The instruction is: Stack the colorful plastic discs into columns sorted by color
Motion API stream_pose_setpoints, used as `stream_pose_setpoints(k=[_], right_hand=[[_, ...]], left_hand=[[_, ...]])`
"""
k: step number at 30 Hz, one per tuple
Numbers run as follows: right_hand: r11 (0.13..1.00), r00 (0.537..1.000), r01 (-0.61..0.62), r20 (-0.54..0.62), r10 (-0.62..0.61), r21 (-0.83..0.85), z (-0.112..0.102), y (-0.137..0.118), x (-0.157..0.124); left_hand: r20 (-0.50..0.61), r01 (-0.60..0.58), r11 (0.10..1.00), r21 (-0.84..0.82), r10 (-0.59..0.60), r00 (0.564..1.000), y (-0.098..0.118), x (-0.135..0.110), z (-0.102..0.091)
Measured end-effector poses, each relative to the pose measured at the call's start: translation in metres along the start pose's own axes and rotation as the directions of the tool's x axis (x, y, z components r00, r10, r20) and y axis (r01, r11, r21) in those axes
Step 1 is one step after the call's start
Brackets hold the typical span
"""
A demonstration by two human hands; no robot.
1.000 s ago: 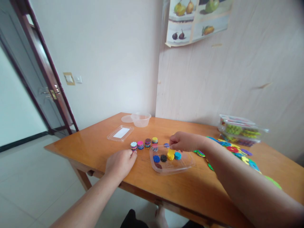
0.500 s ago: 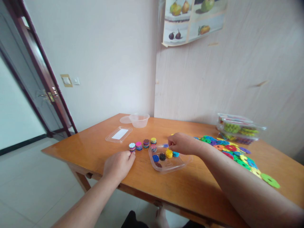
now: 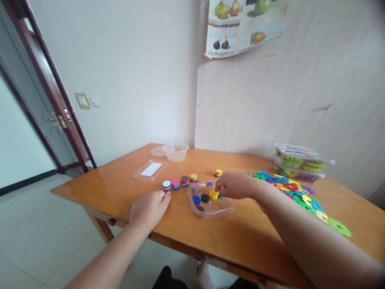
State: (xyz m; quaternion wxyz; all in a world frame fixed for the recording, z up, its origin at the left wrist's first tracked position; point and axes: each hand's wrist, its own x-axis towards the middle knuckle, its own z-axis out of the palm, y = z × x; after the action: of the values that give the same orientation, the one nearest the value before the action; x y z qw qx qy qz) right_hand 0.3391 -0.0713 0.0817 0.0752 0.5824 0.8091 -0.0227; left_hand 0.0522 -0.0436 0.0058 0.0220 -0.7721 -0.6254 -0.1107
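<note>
My left hand (image 3: 150, 208) rests on the table with its fingers curled closed. Its fingertips are at the foot of a white-topped stack of small discs (image 3: 166, 184); whatever they hold is hidden. To the right stand stacks with a pink top (image 3: 175, 184), a brown top (image 3: 184, 181) and a yellow top (image 3: 193, 177). My right hand (image 3: 236, 186) reaches over a clear plastic tray (image 3: 207, 214), fingers pinched together, their grip unclear. Inside the tray lie a yellow disc pile (image 3: 213, 194), a black disc (image 3: 205, 198), a blue disc (image 3: 196, 200) and several others.
Another yellow-topped stack (image 3: 218, 173) stands behind my right hand. Large colourful foam rings (image 3: 300, 196) spread under and beyond my right forearm. Clear boxes (image 3: 300, 162) stand at the back right. A clear lid (image 3: 136, 174) and a round tub (image 3: 176, 153) are at the back left.
My right hand has shifted slightly right and down over the tray, uncovering the yellow-topped stack behind it and covering much of a light blue disc. My left hand stays in place.
</note>
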Motion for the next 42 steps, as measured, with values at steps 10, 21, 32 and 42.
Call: stream_pose_setpoints(k=[10, 21, 32, 42], right_hand=[[0.998, 0.998, -0.04, -0.041, 0.038, -0.04, -0.005, -0.006, -0.003], [0.983, 0.991, -0.124, -0.075, 0.114, -0.139, 0.005, -0.014, 0.003], [0.961, 0.973, -0.228, -0.077, 0.219, -0.154, 0.013, -0.028, 0.009], [0.976, 0.973, -0.187, -0.157, 0.168, -0.112, 0.013, -0.023, 0.006]], left_hand=[[0.006, 0.005, 1.0, -0.005, -0.005, 1.0, 0.0, 0.0, 0.001], [-0.007, 0.002, 1.0, -0.021, -0.002, 1.0, -0.001, 0.0, 0.002], [-0.001, 0.012, 1.0, -0.021, -0.012, 1.0, 0.0, -0.001, 0.0], [-0.012, 0.006, 1.0, -0.029, -0.006, 1.0, -0.001, 0.0, 0.002]])
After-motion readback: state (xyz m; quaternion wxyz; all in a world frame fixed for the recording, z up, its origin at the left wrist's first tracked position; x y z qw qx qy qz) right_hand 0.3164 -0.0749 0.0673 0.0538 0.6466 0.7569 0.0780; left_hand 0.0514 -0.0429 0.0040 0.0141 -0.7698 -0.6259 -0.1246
